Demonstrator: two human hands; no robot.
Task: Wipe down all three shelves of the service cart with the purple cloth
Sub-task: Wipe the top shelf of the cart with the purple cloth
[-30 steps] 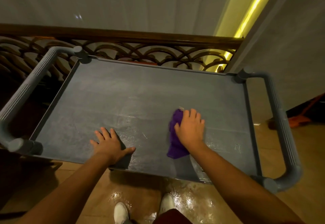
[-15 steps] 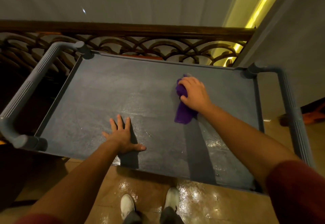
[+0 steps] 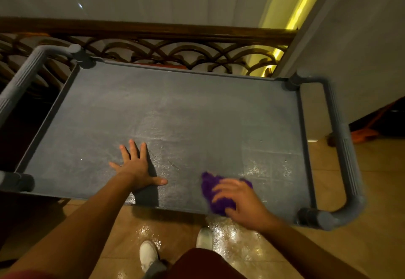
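Head view is showing the right hand (image 3: 243, 202) pressing the crumpled purple cloth (image 3: 215, 193) onto the grey plastic cart's top shelf (image 3: 175, 114), near its front edge. The left hand (image 3: 135, 167) is lying flat, fingers spread. Overshooting that edge risks dropping the cloth onto wet tiled floor (image 3: 230, 239).

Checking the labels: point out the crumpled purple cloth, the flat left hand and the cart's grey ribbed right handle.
Crumpled purple cloth (image 3: 210, 187): head view, bare upper-left folds.
Flat left hand (image 3: 135, 167): head view, back of hand.
Grey ribbed right handle (image 3: 344, 140): head view, mid-tube.
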